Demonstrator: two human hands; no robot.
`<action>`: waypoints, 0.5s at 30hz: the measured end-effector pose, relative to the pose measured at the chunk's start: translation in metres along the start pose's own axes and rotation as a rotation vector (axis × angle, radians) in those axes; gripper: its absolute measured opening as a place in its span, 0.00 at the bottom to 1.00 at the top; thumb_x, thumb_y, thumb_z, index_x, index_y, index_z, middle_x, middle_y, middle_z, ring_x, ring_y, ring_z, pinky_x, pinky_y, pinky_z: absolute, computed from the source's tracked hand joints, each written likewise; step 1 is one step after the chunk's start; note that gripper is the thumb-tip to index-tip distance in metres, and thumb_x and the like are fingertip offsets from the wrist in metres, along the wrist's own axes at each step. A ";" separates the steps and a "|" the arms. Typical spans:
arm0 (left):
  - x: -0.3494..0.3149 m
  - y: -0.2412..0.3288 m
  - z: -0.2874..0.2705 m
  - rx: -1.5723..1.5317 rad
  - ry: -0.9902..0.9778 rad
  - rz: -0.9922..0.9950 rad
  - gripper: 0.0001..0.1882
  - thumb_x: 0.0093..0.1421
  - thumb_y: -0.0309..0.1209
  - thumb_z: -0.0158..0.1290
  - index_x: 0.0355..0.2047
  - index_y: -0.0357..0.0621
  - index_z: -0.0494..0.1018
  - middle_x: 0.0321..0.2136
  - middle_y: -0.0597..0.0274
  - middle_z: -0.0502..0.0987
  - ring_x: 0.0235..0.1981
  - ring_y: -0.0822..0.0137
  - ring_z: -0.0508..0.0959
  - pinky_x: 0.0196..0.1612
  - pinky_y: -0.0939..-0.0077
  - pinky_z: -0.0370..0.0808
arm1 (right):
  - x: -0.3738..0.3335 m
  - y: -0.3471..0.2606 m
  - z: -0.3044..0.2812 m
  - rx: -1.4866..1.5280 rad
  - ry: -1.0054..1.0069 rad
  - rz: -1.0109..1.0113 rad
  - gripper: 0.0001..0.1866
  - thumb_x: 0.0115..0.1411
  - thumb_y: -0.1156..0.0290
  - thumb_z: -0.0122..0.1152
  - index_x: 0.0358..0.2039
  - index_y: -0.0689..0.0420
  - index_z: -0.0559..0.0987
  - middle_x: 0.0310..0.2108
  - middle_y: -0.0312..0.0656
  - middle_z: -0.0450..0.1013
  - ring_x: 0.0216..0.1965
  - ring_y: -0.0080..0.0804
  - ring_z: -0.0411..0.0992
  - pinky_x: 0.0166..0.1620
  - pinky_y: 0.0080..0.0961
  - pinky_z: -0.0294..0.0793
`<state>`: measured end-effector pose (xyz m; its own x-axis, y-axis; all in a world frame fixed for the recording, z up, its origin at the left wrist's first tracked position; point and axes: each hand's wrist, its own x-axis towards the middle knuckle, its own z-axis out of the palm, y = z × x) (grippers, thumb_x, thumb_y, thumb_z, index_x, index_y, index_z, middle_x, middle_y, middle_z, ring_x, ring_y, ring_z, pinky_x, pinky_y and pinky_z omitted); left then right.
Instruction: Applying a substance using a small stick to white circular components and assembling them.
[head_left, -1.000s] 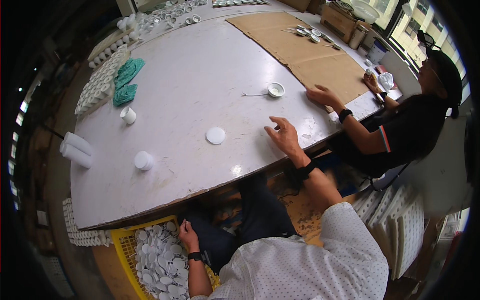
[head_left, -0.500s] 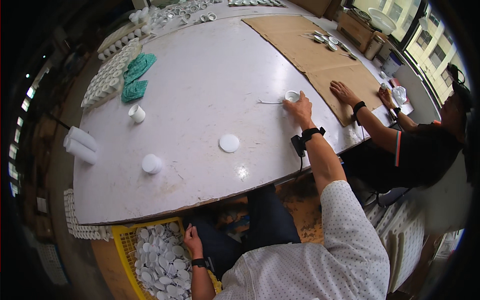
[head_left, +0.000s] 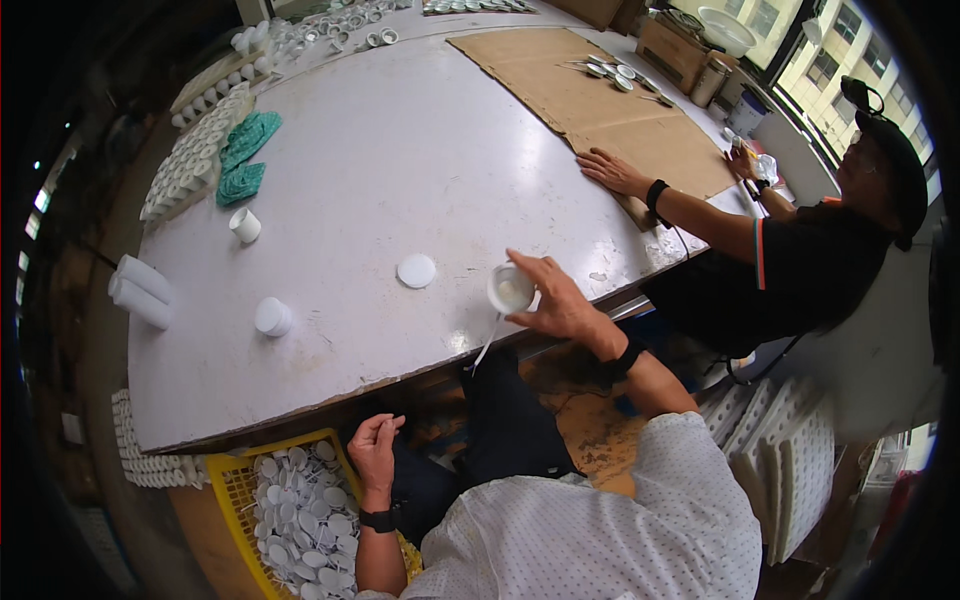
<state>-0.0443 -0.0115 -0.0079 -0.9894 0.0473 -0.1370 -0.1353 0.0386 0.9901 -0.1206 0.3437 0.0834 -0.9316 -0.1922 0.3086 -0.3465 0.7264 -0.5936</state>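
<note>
My right hand [head_left: 558,298] grips a white round cup-shaped part [head_left: 512,290] by its rim, above the table's near edge. Its hollow side faces up, and a white cord [head_left: 487,345] dangles from it. Below the table edge, beside the yellow basket [head_left: 232,497], my left hand [head_left: 374,455] is closed with its fingers pressed together; anything within them is hidden. Many white discs with thin white leads [head_left: 305,515] fill that basket. On the table lie a flat white disc [head_left: 416,270] and a short stack of white discs [head_left: 272,317].
At the left stand a white cup [head_left: 244,225], white rolls [head_left: 140,292], a green cloth [head_left: 240,185] and trays of white cups [head_left: 190,165]. At right, a co-worker's hand [head_left: 612,172] rests on brown cardboard [head_left: 560,90] holding several small round parts. White perforated sheets [head_left: 790,470] lean below.
My right hand has lifted the cup-shaped part off the table and brought it nearer to me, its cord now hanging down. My left hand has risen slightly. The view has shifted a little.
</note>
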 end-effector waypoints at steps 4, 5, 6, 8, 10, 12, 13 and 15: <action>0.003 0.035 0.033 -0.211 -0.280 0.006 0.32 0.49 0.15 0.54 0.55 0.36 0.56 0.52 0.44 0.65 0.47 0.63 0.72 0.44 0.75 0.73 | -0.016 -0.057 0.042 0.068 -0.358 -0.187 0.51 0.36 0.67 0.71 0.61 0.54 0.54 0.51 0.49 0.64 0.47 0.48 0.64 0.51 0.36 0.67; 0.001 0.032 0.036 -0.230 -0.329 -0.016 0.37 0.48 0.15 0.55 0.57 0.38 0.51 0.54 0.44 0.62 0.49 0.62 0.70 0.45 0.74 0.73 | -0.019 -0.068 0.051 0.082 -0.437 -0.209 0.52 0.35 0.66 0.71 0.61 0.54 0.54 0.52 0.48 0.64 0.46 0.48 0.64 0.51 0.35 0.67; -0.001 0.029 0.038 -0.250 -0.374 -0.039 0.42 0.47 0.14 0.55 0.59 0.40 0.46 0.56 0.44 0.58 0.51 0.60 0.68 0.46 0.73 0.73 | -0.020 -0.076 0.056 0.099 -0.463 -0.227 0.52 0.35 0.66 0.71 0.61 0.54 0.54 0.52 0.48 0.64 0.46 0.48 0.64 0.51 0.35 0.67; -0.010 0.034 0.044 -0.218 -0.338 -0.040 0.42 0.46 0.14 0.55 0.59 0.40 0.46 0.54 0.47 0.62 0.51 0.61 0.68 0.50 0.70 0.71 | -0.020 -0.092 0.068 0.126 -0.491 -0.337 0.53 0.34 0.65 0.72 0.61 0.53 0.53 0.52 0.47 0.64 0.45 0.47 0.65 0.51 0.35 0.67; -0.013 0.031 0.045 -0.094 -0.257 0.133 0.40 0.45 0.15 0.56 0.57 0.40 0.51 0.50 0.53 0.65 0.51 0.64 0.68 0.53 0.71 0.68 | -0.019 -0.099 0.081 0.150 -0.524 -0.358 0.53 0.34 0.64 0.72 0.61 0.53 0.53 0.52 0.46 0.64 0.45 0.46 0.65 0.50 0.34 0.68; -0.017 0.028 0.039 -0.051 -0.181 0.147 0.38 0.45 0.15 0.57 0.56 0.38 0.54 0.49 0.55 0.67 0.50 0.64 0.69 0.54 0.71 0.67 | -0.017 -0.109 0.090 0.142 -0.521 -0.366 0.54 0.33 0.67 0.74 0.61 0.51 0.54 0.51 0.46 0.65 0.45 0.45 0.66 0.49 0.35 0.69; -0.017 0.027 0.036 -0.057 -0.161 0.143 0.38 0.45 0.15 0.57 0.56 0.38 0.54 0.49 0.55 0.67 0.50 0.64 0.69 0.54 0.71 0.67 | -0.014 -0.110 0.094 0.145 -0.539 -0.377 0.54 0.33 0.67 0.74 0.61 0.51 0.54 0.51 0.46 0.65 0.45 0.45 0.66 0.49 0.35 0.69; -0.019 0.027 0.030 -0.035 -0.116 0.178 0.37 0.45 0.15 0.57 0.55 0.37 0.55 0.47 0.56 0.68 0.48 0.64 0.70 0.49 0.73 0.71 | -0.008 -0.112 0.101 0.210 -0.451 -0.464 0.50 0.36 0.65 0.73 0.60 0.54 0.56 0.51 0.46 0.65 0.44 0.42 0.67 0.47 0.34 0.70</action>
<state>-0.0280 0.0190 0.0205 -0.9855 0.1650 0.0396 0.0376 -0.0149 0.9992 -0.0853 0.1973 0.0716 -0.6201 -0.7425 0.2535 -0.6933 0.3674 -0.6200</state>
